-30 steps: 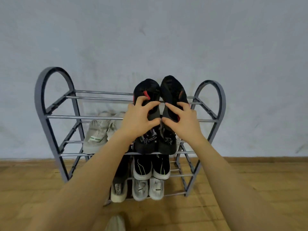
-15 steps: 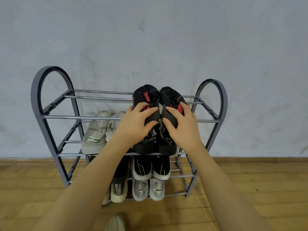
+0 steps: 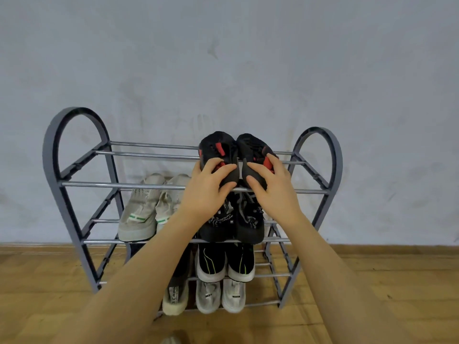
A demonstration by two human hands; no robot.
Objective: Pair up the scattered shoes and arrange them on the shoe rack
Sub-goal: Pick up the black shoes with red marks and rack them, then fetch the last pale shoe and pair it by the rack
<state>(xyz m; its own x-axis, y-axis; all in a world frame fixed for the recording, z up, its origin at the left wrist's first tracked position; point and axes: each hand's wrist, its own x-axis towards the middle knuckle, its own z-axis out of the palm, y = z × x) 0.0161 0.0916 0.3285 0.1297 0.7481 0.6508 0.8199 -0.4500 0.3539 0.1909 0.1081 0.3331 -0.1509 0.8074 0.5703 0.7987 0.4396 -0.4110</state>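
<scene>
Setting the black-and-red pair on the top shelf of the shoe rack [image 3: 53, 155], we curl our left hand [image 3: 206, 192] round the left shoe [image 3: 216, 147] and our right hand [image 3: 275, 192] round the right shoe [image 3: 253, 145], toes beyond our fingertips. Next, we judge, we seat both flat on the bars beneath our fingers, then let go.

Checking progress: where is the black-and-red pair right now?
In the head view, the black-and-red pair sits on the shoe rack top tier, right of centre, above the black pair.
</scene>
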